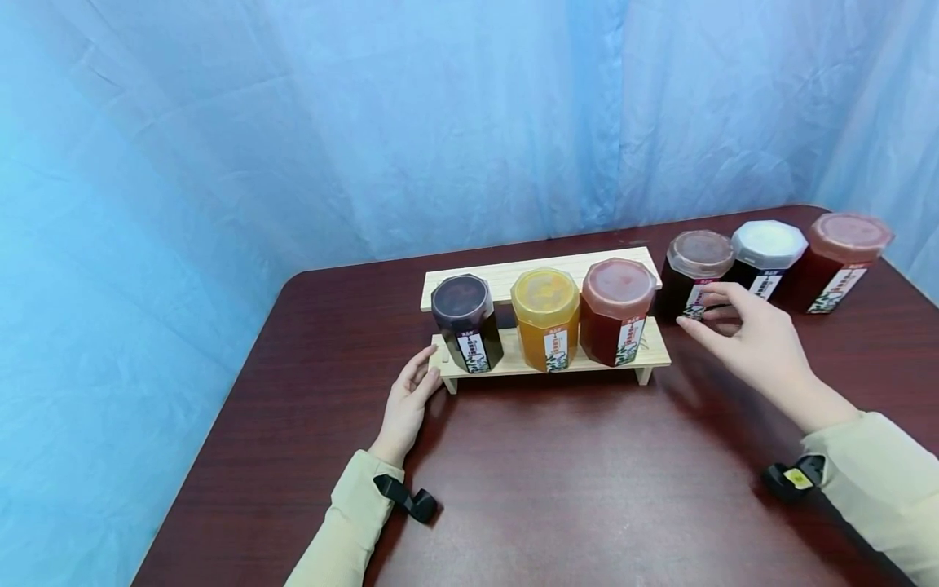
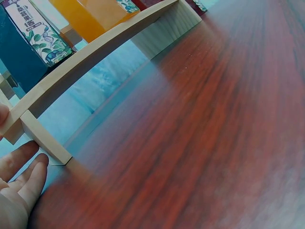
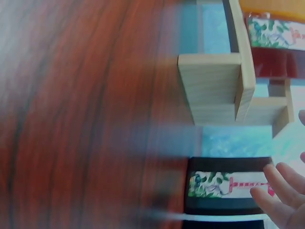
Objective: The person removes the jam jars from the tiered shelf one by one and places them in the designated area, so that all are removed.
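Observation:
A light wooden two-step rack (image 1: 539, 275) holds three octagonal jars on its front step: a dark purple jar (image 1: 464, 314), a yellow jar (image 1: 544, 314) and a red jar (image 1: 614, 314). At the rack's left end is my left hand (image 1: 403, 403), its loosely bent fingers at the board's end and beside the leg (image 2: 45, 138). To the right of the rack my right hand (image 1: 759, 346) reaches toward a dark jar (image 1: 676, 285) with a brownish lid. Its thumb and fingers are spread in front of that jar's label (image 3: 214, 185); contact is not clear.
Beyond the dark jar stand a black jar with a white lid (image 1: 769, 240) and another red jar (image 1: 825, 269). Everything rests on a dark red wood-grain table (image 1: 557, 481). Blue cloth (image 1: 440, 130) hangs behind and to the left.

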